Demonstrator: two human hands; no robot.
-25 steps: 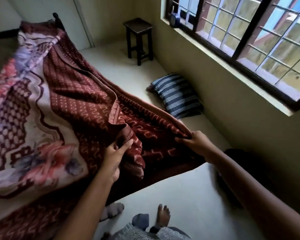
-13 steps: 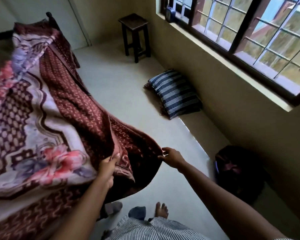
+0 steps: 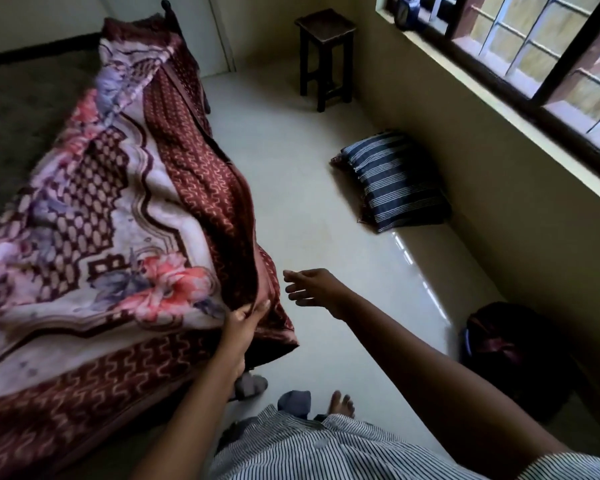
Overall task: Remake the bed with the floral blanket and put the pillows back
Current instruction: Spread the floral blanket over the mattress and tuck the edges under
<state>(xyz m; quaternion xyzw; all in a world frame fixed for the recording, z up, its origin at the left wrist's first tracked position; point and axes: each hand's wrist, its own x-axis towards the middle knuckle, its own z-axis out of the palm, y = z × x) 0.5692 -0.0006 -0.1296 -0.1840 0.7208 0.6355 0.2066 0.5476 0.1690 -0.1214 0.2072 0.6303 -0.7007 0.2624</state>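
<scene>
Yr floral blanket (image 3: 94, 237) spread over bed, left half of frame, maroon border hanging off near side twd floor (image 3: 291, 150). Yr L hand (image 3: 245, 322) grips blanket's hanging edge at corner, lower centre. Yr R hand (image 3: 312, 289) free, fingers loosely spread, in air just right of that edge, not touching; hands apart. Bare mattress (image 3: 21, 109) upper left. Centre right: striped pillow (image 3: 392, 181) on floor below window (image 3: 534, 46). Dark stool (image 3: 326, 53) upper centre. Lower right: dark bag (image 3: 513, 351), poss. backpack, too dim to be sure.

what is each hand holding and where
Left hand grips the floral blanket at its near corner edge; right hand is open, holding nothing.
</scene>
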